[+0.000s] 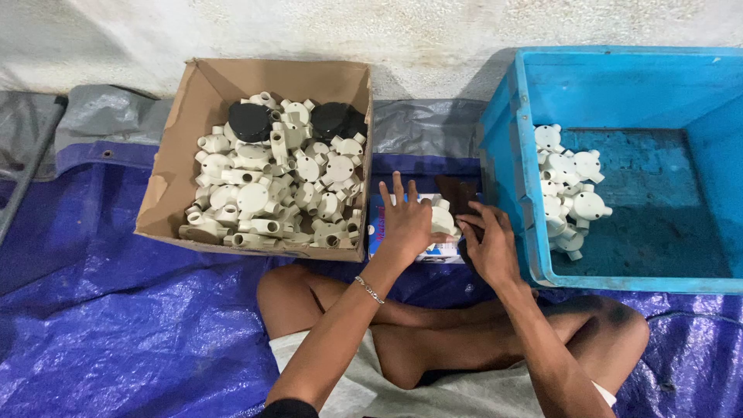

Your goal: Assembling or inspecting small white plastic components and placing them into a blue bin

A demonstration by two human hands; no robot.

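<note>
Starting at the left, a cardboard box (203,93) on the blue tarpaulin (101,325) holds cream conduit junction boxes (275,197) and two black lids (249,121). Left hand (404,220), fingers spread, presses flat on one cream junction box (443,220) atop a small carton (377,228). Right hand (489,246) grips its edge, fingers curled. Blue plastic crate (619,81) holds several more fittings (569,197).

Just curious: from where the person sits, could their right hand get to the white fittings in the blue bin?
Probably yes. The right hand rests beside the blue bin, whose top is open, and the white fittings lie just inside its near wall, with nothing covering them.
</note>
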